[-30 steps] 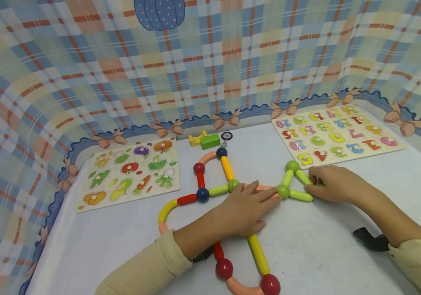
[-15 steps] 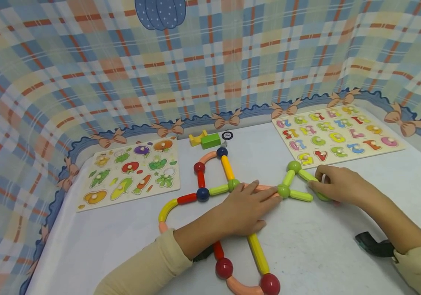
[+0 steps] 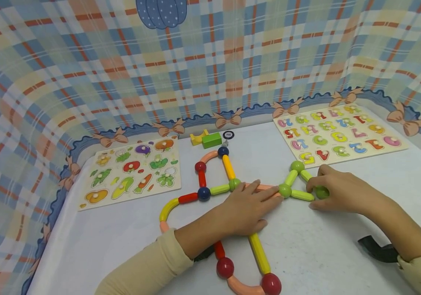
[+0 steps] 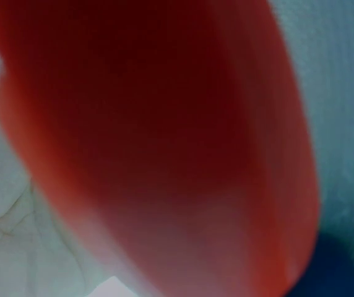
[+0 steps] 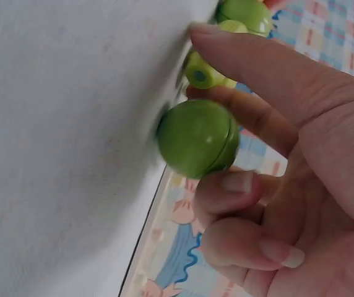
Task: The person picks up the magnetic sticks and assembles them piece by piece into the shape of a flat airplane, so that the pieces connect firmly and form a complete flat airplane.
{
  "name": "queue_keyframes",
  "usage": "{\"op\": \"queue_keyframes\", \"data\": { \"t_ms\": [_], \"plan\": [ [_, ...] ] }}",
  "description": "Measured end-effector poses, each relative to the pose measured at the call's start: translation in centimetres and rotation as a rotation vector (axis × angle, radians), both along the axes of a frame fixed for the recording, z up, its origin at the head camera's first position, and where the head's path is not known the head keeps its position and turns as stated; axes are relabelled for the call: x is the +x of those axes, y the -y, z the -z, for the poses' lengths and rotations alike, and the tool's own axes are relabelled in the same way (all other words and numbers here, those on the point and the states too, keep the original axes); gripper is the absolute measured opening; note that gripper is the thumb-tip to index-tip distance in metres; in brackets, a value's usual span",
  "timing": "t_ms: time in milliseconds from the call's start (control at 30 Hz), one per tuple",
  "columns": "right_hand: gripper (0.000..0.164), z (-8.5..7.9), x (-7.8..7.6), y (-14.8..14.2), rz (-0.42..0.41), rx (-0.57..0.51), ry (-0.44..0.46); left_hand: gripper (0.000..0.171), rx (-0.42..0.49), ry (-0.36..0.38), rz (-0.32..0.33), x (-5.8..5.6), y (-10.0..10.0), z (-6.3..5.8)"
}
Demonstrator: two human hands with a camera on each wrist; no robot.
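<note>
My left hand [image 3: 245, 211] lies with fingers spread over a pink magnetic stick [image 3: 262, 187] in the middle of a flat figure of magnetic sticks and balls. At the figure's right end, two green balls [image 3: 285, 191] carry lime sticks [image 3: 302, 195]. Beside the sticks' free ends, my right hand [image 3: 347, 191] curls round another green ball [image 3: 322, 192]. In the right wrist view this green ball [image 5: 197, 137] sits against the curled fingers, with the thumb reaching past it to the lime stick end [image 5: 198, 71]. A blurred red stick [image 4: 164, 148] fills most of the left wrist view.
A vegetable puzzle board [image 3: 130, 174] lies at the left and a number puzzle board [image 3: 339, 133] at the back right. Green [image 3: 212, 140] and yellow [image 3: 198, 138] blocks stand near the back edge, below a plaid cloth [image 3: 232, 61]. Red balls [image 3: 271, 283] lie at the front.
My right hand has shifted from pinching the slanted lime stick to curling round a green ball, which has moved left toward the stick ends. My left hand stays in place.
</note>
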State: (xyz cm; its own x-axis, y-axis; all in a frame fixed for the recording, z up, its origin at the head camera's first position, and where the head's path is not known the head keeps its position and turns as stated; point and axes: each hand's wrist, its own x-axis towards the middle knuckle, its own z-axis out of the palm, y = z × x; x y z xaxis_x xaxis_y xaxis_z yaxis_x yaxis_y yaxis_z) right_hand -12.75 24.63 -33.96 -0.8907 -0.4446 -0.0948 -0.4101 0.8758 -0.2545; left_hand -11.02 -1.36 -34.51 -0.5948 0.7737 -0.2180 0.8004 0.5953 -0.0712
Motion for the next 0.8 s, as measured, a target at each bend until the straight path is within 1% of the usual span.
{"op": "queue_keyframes", "data": {
  "t_ms": [133,300,567,800],
  "plan": [
    [0.025,0.25,0.08,0.16,-0.012,0.013,-0.042,0.07,-0.002,0.006,-0.005,-0.06,-0.12,-0.06],
    [0.022,0.18,0.03,0.2,-0.018,0.016,-0.056,0.07,0.0,0.007,-0.008,0.0,-0.09,-0.08],
    [0.024,0.0,0.0,0.02,-0.026,0.007,-0.088,0.07,-0.005,0.009,-0.012,0.0,-0.1,0.0],
    [0.029,-0.03,0.15,0.18,-0.022,0.043,-0.071,0.07,-0.003,0.004,-0.009,0.01,-0.06,0.03]
  ]
}}
